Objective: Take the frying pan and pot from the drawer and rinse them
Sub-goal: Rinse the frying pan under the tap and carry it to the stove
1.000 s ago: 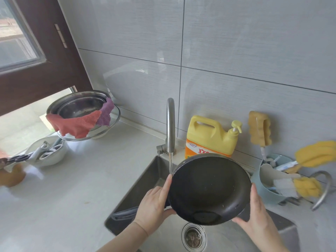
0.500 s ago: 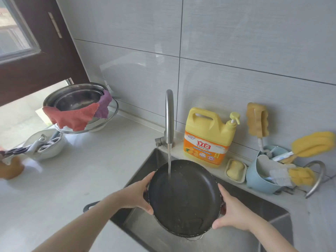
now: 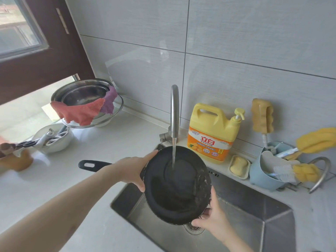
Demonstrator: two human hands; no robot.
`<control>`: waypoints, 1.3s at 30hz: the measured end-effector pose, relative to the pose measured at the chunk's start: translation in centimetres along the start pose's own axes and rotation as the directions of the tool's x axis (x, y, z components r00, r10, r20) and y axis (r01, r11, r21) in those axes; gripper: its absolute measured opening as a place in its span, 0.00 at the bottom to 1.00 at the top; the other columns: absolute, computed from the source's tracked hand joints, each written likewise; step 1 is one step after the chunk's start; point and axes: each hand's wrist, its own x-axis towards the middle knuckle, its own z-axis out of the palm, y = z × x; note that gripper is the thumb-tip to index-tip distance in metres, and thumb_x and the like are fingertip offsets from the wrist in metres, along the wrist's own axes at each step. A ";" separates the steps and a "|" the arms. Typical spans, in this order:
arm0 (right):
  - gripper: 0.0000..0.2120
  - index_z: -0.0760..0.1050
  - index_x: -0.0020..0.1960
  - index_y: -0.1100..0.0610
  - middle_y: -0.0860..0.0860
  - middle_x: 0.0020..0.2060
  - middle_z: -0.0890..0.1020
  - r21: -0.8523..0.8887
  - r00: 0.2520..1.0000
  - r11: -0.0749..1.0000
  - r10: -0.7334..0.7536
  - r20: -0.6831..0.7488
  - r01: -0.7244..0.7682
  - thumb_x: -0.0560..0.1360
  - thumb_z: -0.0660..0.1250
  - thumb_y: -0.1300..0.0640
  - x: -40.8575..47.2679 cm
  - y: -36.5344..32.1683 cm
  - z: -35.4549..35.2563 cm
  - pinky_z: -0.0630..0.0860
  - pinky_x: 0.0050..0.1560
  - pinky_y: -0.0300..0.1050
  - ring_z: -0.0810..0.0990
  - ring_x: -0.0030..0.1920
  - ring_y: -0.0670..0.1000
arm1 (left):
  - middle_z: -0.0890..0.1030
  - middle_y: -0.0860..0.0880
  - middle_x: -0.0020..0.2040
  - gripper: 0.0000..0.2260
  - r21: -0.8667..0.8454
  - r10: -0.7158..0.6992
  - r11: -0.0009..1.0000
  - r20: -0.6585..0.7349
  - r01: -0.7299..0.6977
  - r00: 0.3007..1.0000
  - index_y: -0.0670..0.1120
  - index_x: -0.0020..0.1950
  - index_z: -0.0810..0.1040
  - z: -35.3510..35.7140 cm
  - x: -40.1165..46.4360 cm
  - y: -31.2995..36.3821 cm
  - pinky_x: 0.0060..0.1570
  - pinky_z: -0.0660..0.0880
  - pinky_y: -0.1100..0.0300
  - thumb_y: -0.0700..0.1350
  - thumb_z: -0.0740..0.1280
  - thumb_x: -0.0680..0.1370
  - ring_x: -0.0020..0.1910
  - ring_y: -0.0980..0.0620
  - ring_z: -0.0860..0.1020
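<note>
From my head view, I held the round black non-stick frying pan (image 3: 177, 186) tilted over the stainless steel sink (image 3: 254, 215), under the stream from the curved steel tap (image 3: 174, 113). My left hand (image 3: 132, 170) gripped its upper-left rim; my right hand (image 3: 209, 215) gripped the lower rim. The long black handle (image 3: 92, 165) reached out over the white table (image 3: 54, 179). Wet rims could slip through my fingers, I judged, and the tilt might splash water onto the table. No pot was in sight.

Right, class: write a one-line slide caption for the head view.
Both hands, left and right, tilt a black frying pan under the running faucet above the sink.
</note>
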 end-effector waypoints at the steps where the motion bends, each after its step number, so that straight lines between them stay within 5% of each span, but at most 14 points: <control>1: 0.68 0.41 0.75 0.33 0.42 0.62 0.76 -0.020 1.000 1.000 -0.009 -0.022 0.008 0.55 0.83 0.62 0.2 -0.1 -0.2 0.80 0.56 0.51 0.84 0.52 0.49 | 0.76 0.57 0.44 0.55 0.009 0.001 1.000 -0.040 -0.001 0.999 0.65 0.75 0.37 0.2 0.0 0.0 0.45 0.69 0.59 0.54 0.77 0.66 0.44 0.50 0.73; 7: 0.67 0.42 0.75 0.31 0.42 0.54 0.83 -0.291 0.994 0.950 -0.099 0.055 0.110 0.52 0.83 0.55 0.8 -4.7 -6.0 0.78 0.59 0.51 0.83 0.51 0.45 | 0.80 0.58 0.58 0.58 -0.320 0.041 0.945 -0.075 -0.063 0.996 0.69 0.75 0.37 3.3 1.2 -0.7 0.60 0.73 0.54 0.54 0.78 0.62 0.56 0.51 0.77; 13: 0.53 0.58 0.71 0.35 0.42 0.56 0.82 -0.379 0.960 0.919 0.007 0.281 0.104 0.56 0.83 0.58 -0.3 -10.1 -10.3 0.78 0.57 0.49 0.82 0.54 0.46 | 0.81 0.62 0.57 0.53 -0.585 0.126 0.811 0.173 -0.001 0.977 0.65 0.75 0.45 5.6 1.7 -0.4 0.67 0.67 0.61 0.48 0.80 0.66 0.61 0.62 0.77; 16: 0.49 0.62 0.70 0.39 0.42 0.58 0.82 -0.365 0.949 0.930 0.076 0.306 0.043 0.56 0.84 0.55 -0.5 -8.9 -10.3 0.78 0.59 0.53 0.82 0.56 0.48 | 0.84 0.60 0.53 0.49 -0.573 0.189 0.819 0.277 0.005 0.942 0.62 0.77 0.49 4.8 1.5 -0.6 0.67 0.68 0.58 0.46 0.79 0.68 0.57 0.60 0.80; 20: 0.58 0.54 0.74 0.38 0.45 0.56 0.83 -0.349 0.974 0.937 0.085 0.210 -0.007 0.54 0.84 0.56 -0.7 -5.0 -7.5 0.79 0.57 0.53 0.83 0.52 0.49 | 0.83 0.57 0.57 0.52 -0.551 0.143 0.834 0.267 0.030 0.953 0.63 0.77 0.48 4.0 1.1 -1.3 0.67 0.71 0.53 0.44 0.79 0.65 0.57 0.56 0.81; 23: 0.64 0.48 0.74 0.33 0.49 0.55 0.83 -0.208 0.989 0.978 0.063 0.132 -0.034 0.54 0.83 0.63 -0.8 -3.2 -4.7 0.81 0.52 0.54 0.85 0.47 0.53 | 0.78 0.62 0.63 0.55 -0.435 0.089 0.901 0.194 0.004 0.977 0.63 0.77 0.46 3.3 1.0 -1.6 0.66 0.68 0.60 0.45 0.80 0.63 0.63 0.60 0.76; 25: 0.66 0.44 0.75 0.34 0.49 0.52 0.84 -0.159 0.995 0.987 0.042 0.090 -0.028 0.55 0.82 0.65 -0.6 -3.0 -3.5 0.82 0.50 0.51 0.85 0.46 0.53 | 0.75 0.60 0.66 0.58 -0.335 0.032 0.942 0.111 0.007 0.993 0.65 0.77 0.42 3.0 0.8 -1.8 0.68 0.67 0.56 0.50 0.80 0.61 0.66 0.54 0.73; 28: 0.67 0.42 0.77 0.35 0.49 0.53 0.83 -0.138 0.999 0.990 0.008 0.054 0.000 0.55 0.82 0.64 0.2 -3.1 -3.3 0.81 0.53 0.52 0.85 0.48 0.51 | 0.80 0.55 0.58 0.58 -0.261 -0.010 0.965 0.011 0.013 1.000 0.68 0.75 0.38 3.5 1.0 -1.8 0.60 0.73 0.51 0.53 0.78 0.60 0.57 0.49 0.77; 35: 0.66 0.43 0.70 0.23 0.40 0.57 0.81 -0.248 0.996 0.964 -0.091 0.023 0.094 0.52 0.83 0.58 0.3 -4.6 -6.7 0.77 0.61 0.53 0.83 0.52 0.46 | 0.82 0.52 0.55 0.59 -0.288 0.010 0.957 -0.125 -0.045 0.992 0.68 0.74 0.33 5.4 1.9 -0.1 0.57 0.75 0.51 0.55 0.78 0.62 0.53 0.47 0.78; 39: 0.67 0.40 0.73 0.28 0.42 0.56 0.82 -0.298 0.998 0.952 -0.061 0.019 0.064 0.53 0.82 0.59 -0.9 -4.7 -8.9 0.77 0.60 0.54 0.84 0.50 0.47 | 0.82 0.51 0.54 0.59 -0.313 0.046 0.946 -0.144 -0.089 0.988 0.66 0.75 0.33 6.5 2.4 1.9 0.56 0.76 0.53 0.54 0.78 0.63 0.53 0.51 0.79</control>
